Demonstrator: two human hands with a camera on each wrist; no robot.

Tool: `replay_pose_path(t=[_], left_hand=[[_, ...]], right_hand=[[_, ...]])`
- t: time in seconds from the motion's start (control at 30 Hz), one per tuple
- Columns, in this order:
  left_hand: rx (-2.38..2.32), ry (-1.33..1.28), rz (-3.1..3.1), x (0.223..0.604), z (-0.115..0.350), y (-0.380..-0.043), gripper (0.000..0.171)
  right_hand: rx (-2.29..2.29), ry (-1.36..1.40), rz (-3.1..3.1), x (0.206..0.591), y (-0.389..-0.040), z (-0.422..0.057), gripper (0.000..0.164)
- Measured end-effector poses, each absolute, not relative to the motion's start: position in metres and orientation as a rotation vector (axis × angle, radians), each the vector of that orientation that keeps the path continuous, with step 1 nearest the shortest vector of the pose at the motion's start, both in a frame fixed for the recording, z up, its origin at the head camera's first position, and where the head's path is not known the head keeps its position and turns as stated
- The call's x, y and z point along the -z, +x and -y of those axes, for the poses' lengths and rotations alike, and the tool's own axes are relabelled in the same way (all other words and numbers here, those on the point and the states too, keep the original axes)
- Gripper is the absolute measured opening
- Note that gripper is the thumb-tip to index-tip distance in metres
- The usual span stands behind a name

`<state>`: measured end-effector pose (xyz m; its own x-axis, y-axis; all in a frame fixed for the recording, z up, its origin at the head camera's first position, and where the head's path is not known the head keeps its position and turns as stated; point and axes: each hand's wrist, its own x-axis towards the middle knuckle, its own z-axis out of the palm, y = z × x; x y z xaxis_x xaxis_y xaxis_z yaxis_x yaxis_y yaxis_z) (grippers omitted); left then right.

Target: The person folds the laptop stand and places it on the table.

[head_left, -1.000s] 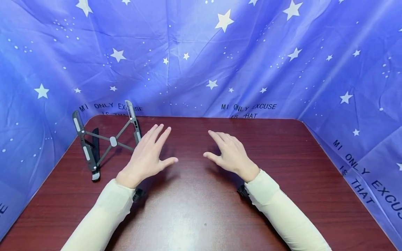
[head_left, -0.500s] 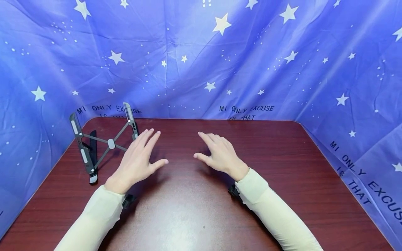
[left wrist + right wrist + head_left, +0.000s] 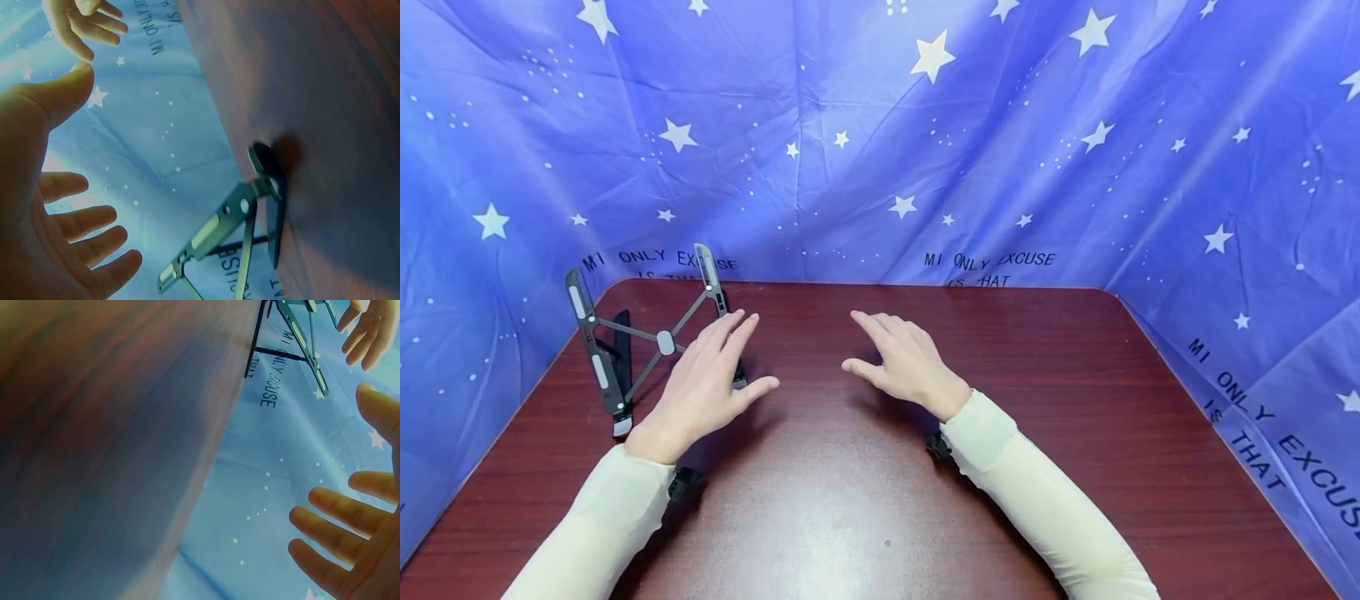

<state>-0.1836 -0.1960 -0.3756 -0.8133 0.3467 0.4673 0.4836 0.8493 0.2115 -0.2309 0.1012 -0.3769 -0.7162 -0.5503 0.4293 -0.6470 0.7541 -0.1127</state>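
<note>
In the head view's left half, the left hand (image 3: 696,392) — fingers straight, thumb spread — partly hides the dark folding stand (image 3: 666,342), which sits on the table (image 3: 850,517) at frame left. The right hand (image 3: 906,360), near the centre, is likewise outstretched, fingers pointing up-left.

The left hand (image 3: 700,383) hovers nearer the head camera than the folding stand (image 3: 666,342), apart from it but overlapping its right side in the head view. Its fingers are extended and slightly fanned, the thumb spread away from the stand. The right hand (image 3: 906,358) hovers well to the right of the stand, fingers extended and thumb spread, both pointing toward the stand's side. Both backs face the head camera. The left forearm (image 3: 580,525) and right forearm (image 3: 1037,492), sleeved in cream, angle inward.
</note>
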Motion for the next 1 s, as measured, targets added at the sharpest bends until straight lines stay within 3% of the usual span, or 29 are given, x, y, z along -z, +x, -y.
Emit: replay_pose_path(t=[1.0], left_hand=[[0.485,-0.421,2.589,0.373,0.267,-0.175,0.082]], right_hand=[[-0.595,1.013,2.718,0.375,-0.264,-0.02,0.068]])
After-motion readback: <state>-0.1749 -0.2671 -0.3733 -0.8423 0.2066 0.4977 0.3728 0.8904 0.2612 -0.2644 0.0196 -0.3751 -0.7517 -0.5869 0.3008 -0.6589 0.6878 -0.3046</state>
